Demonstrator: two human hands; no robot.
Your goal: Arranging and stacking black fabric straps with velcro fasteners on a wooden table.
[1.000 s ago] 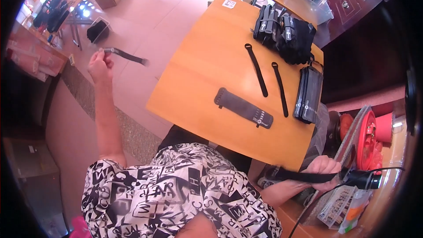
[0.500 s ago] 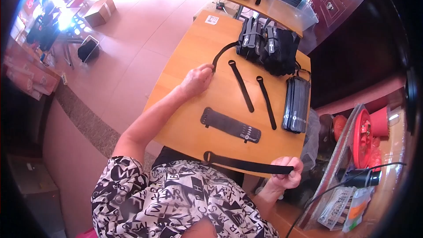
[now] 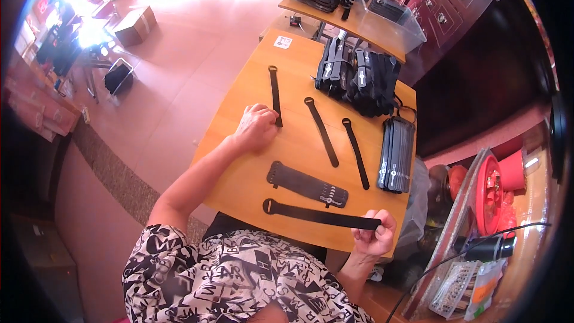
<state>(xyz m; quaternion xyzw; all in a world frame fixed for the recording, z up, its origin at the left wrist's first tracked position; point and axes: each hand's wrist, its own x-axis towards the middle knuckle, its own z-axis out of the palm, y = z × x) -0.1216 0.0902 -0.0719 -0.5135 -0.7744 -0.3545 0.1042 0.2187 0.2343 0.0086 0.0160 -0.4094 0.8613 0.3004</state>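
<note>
My right hand grips the plain end of a wide black strap, whose ring end points left along the table's near edge. My left hand, fingers bent together, is at the lower end of a thin black strap that lies straight, ring end away from me. Two more thin ringed straps, one in the middle and one to its right, lie on the wooden table. Between my hands rests a flat dark grey strip with small holes and pale marks.
Bundled black straps stand at the table's far right. A stack of grey strips lies at the right edge. Beyond is a second table with a clear plastic bin. A red basket sits on the right.
The strap at my left hand was curved toward the bundles and now lies straight on the table. My left hand has moved slightly down and left; the right hand's strap moved left and onto the table.
</note>
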